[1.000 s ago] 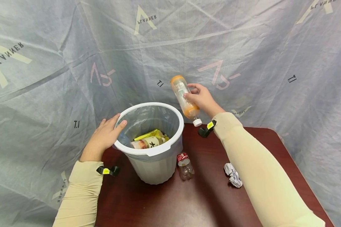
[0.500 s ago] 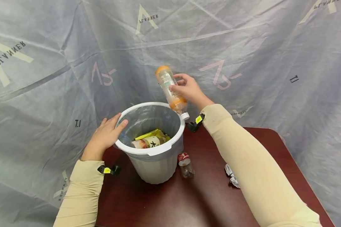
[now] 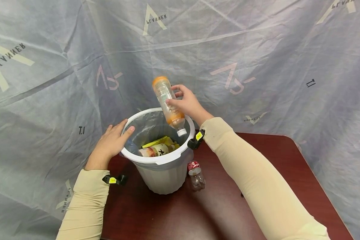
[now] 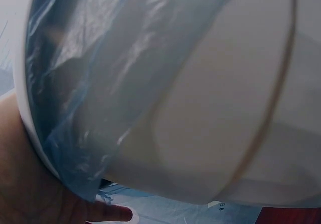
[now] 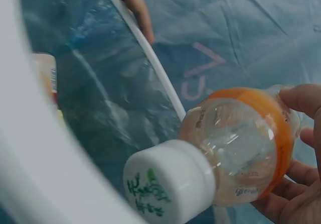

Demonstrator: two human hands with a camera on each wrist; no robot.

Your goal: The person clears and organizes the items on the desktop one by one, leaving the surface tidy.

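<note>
My right hand (image 3: 187, 102) holds a clear plastic bottle (image 3: 168, 100) with orange bands around its middle. The bottle tilts, white cap down, over the right part of the bin's mouth; in the right wrist view the cap (image 5: 168, 181) faces the camera. The white trash bin (image 3: 165, 178) has a thin plastic liner (image 4: 110, 58). At its left rim rests my left hand (image 3: 111, 143), fingers fairly straight, thumb reaching over the edge. Inside lie a labelled bottle (image 3: 156, 151) and a yellow wrapper (image 3: 159, 142).
A small clear bottle with a red label (image 3: 196, 176) lies on the dark red table (image 3: 180, 220), right of the bin. Grey printed cloth (image 3: 198, 43) hangs behind and at the sides. My right sleeve (image 3: 252, 170) covers part of the table.
My right hand has carried the orange-banded bottle leftward, from right of the bin to over its mouth. My right forearm now hides the crumpled paper. My left hand stays at the rim.
</note>
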